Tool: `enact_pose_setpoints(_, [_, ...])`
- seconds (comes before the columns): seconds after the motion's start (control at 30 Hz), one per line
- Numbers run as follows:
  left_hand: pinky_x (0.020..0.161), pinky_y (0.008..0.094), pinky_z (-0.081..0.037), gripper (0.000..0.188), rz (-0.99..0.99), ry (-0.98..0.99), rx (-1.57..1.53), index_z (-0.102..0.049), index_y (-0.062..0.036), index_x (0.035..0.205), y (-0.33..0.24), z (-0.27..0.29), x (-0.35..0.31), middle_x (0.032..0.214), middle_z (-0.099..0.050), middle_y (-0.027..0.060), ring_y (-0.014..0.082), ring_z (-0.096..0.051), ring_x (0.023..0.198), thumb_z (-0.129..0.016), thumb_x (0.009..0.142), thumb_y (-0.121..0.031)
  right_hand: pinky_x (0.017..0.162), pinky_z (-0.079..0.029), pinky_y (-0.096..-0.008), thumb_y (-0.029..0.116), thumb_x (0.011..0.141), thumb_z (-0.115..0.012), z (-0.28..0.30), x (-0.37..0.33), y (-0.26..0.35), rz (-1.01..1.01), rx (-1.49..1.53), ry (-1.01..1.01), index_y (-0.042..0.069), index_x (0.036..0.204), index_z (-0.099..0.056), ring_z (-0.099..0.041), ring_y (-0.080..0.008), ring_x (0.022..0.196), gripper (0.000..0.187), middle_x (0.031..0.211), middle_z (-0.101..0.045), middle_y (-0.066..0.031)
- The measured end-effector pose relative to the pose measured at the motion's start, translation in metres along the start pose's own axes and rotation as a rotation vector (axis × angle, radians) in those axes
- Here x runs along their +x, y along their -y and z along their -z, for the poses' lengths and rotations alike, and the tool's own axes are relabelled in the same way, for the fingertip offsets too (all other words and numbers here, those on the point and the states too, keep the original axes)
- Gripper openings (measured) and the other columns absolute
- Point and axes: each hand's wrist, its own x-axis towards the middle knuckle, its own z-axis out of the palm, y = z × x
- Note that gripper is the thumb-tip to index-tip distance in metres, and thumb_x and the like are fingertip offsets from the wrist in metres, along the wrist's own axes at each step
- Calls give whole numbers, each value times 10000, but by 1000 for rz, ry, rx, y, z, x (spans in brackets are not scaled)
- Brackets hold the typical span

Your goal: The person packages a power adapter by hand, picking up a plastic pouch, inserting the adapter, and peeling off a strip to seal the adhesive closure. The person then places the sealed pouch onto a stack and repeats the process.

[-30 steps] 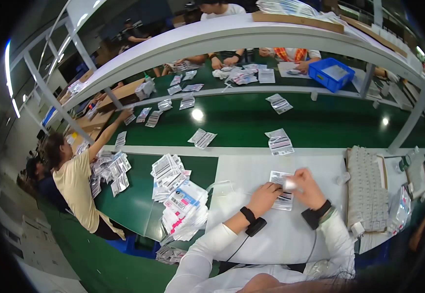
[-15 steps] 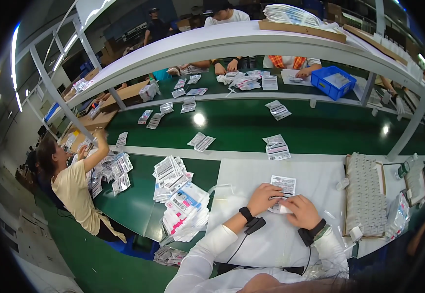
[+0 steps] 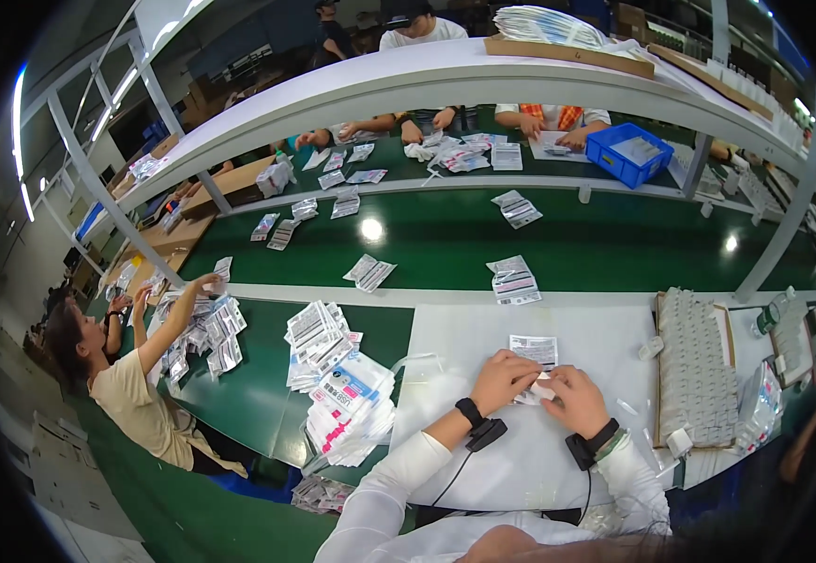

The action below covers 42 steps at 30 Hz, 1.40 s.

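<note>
A flat white packet (image 3: 534, 350) with dark print lies on the white work surface in front of me. My left hand (image 3: 502, 381) is closed at its left side, fingertips pinching near the packet's middle. From the right, my right hand (image 3: 577, 400) pinches the same part, thumb and fingers close to those of the left. The packet's printed far half shows beyond my fingers, and a white near part peeks out between the hands. My fingers hide its middle, so I cannot tell whether it is folded there. Both wrists wear black bands with small boxes.
On my left is a heap of printed packets (image 3: 347, 394). A grey tray of small white pieces (image 3: 696, 375) stands at right. Single packets (image 3: 513, 281) lie on the green belt (image 3: 427, 239) ahead. A co-worker (image 3: 136, 394) reaches at far left; others work beyond the shelf (image 3: 389, 80).
My fingertips have drawn closer together over the packet's middle. The view has shifted slightly. The co-worker at left has lowered a raised arm toward the packets by the belt.
</note>
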Motion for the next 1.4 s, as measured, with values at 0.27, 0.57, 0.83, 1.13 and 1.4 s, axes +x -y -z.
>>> enact_pose_setpoints(0.27, [946,375,-423,255,-74,-13,143,-717,-192,1139,-3,-5,-2,1172,-689,-43,204,-572,1136,-627,909,-257,714,-521,-361,232,708,-830,-12,19,-21,-189,317,54,75,1050,-590,-606,-249,804,446,1041,-577,-74])
enact_pose_setpoints(0.57, [996,379,-373,337,-235,6,261,-662,-257,1236,-2,1,-1,1293,-623,-92,162,-523,1253,-628,902,-275,585,-478,-339,256,747,-827,-27,20,-36,-366,386,64,72,1023,-499,-570,-228,616,466,733,-549,-42])
enact_pose_setpoints(0.83, [1050,459,-331,286,-188,-12,476,-643,-211,1130,-7,8,2,1235,-630,-81,147,-541,1218,-643,844,-194,561,-470,-367,125,782,-715,-34,18,-42,-319,408,92,78,1063,-488,-585,-238,598,365,666,-546,-39])
enact_pose_setpoints(1.13, [996,462,-358,165,-61,-191,931,-590,-155,955,-45,-23,33,956,-579,5,213,-558,1004,-616,794,-175,577,-486,-404,107,757,-638,-31,17,-29,-241,290,100,86,1113,-482,-629,-297,646,390,705,-608,-65])
enact_pose_setpoints(1.4, [888,424,-398,198,-79,-98,811,-592,-136,975,-29,-33,43,950,-565,38,225,-551,934,-625,790,-199,604,-497,-429,108,769,-626,-23,14,-28,-286,250,126,98,1117,-493,-635,-321,672,373,754,-630,-78])
